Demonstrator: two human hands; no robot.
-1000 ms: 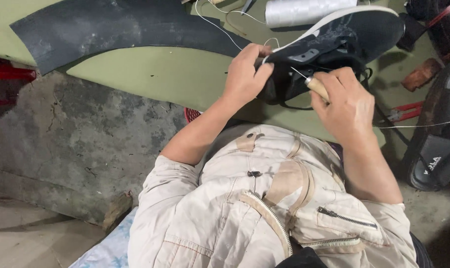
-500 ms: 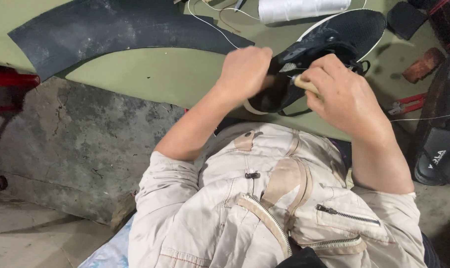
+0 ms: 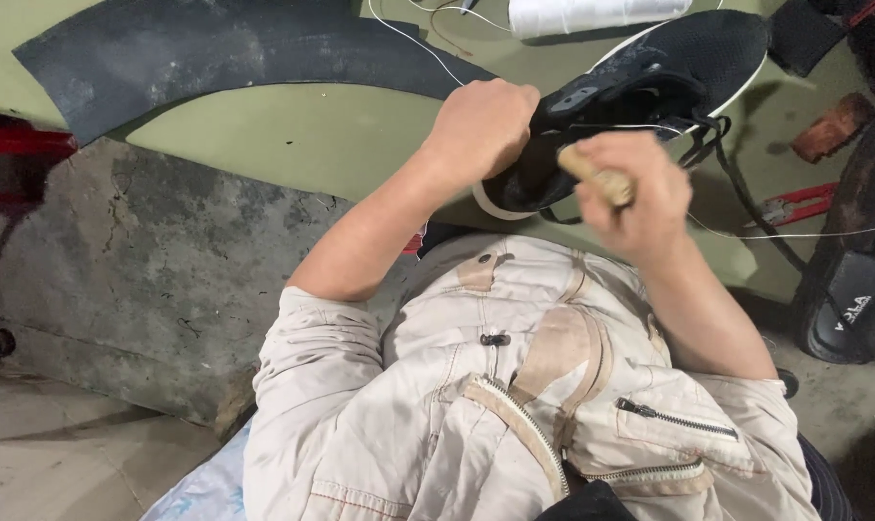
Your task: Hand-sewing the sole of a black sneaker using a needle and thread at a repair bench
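A black shoe [image 3: 640, 87] lies at the table's [image 3: 293, 135] near edge — the left hand [image 3: 481, 130] clenched on its heel, the right hand [image 3: 630, 188] just beside it, fisted around a wooden handle [image 3: 597, 174].

There are no packages, signs or screens here. The only label-like mark is 1 small white printed logo on the strap of a black sandal [image 3: 847, 304], which lies at the right edge, below the green table [image 3: 293, 135] and well apart from the person's hands. The lettering is white on black, short and set slightly tilted along the strap.
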